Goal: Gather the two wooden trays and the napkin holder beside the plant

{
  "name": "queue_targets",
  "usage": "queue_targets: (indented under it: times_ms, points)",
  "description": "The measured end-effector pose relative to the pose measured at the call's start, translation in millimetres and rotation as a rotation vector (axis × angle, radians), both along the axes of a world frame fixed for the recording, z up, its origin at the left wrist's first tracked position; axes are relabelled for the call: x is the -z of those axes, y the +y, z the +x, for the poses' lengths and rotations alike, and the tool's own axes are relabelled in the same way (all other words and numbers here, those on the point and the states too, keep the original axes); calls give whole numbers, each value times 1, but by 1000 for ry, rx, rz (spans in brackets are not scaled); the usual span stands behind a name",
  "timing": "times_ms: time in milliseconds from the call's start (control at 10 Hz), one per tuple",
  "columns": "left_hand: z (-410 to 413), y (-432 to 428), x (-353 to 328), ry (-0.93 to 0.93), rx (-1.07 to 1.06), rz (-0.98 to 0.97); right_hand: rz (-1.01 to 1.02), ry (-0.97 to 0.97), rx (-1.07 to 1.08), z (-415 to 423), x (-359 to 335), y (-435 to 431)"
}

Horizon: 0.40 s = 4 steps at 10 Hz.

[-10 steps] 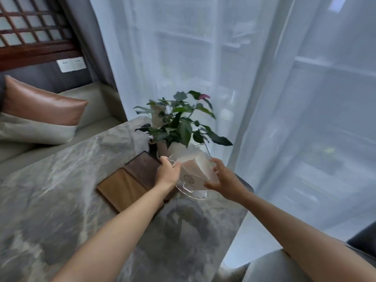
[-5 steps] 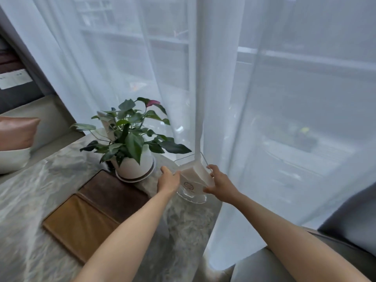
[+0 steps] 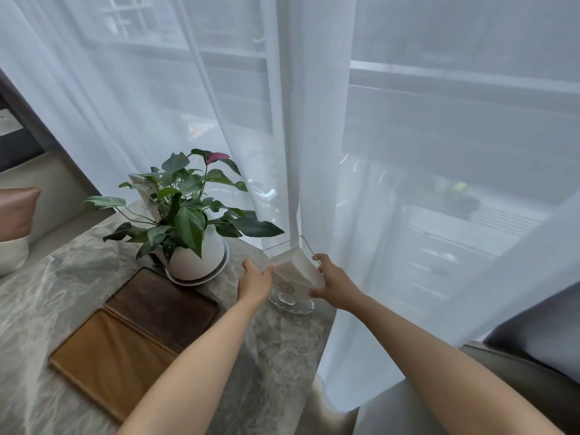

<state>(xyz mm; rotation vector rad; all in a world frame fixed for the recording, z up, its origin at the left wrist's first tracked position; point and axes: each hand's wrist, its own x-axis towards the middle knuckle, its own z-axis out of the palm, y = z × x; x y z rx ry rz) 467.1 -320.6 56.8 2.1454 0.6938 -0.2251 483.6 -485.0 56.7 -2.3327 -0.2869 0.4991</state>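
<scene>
A clear napkin holder with white napkins stands on the marble table, just right of the potted plant and close to the table's far right corner. My left hand grips its left side and my right hand grips its right side. A dark wooden tray lies in front of the plant's pot. A light wooden tray lies against the dark tray's near side.
A sheer white curtain hangs right behind the holder and down past the table's right edge. A brown cushion rests on a bench at the far left. A grey seat is at the lower right.
The holder, held in both hands, has shifted right from in front of the plant to the spot beside the pot. My view has swung to the right.
</scene>
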Motion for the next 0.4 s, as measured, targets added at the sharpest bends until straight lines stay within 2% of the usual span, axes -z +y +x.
queue_targets:
  times_ms: [300, 400]
  points:
    - [-15, 11, -9, 7, 178, 0, -95, -50, -24, -7, -4, -2]
    - [-22, 18, -17, -57, 219, 115, -111, -124, -37, -14, -13, 1]
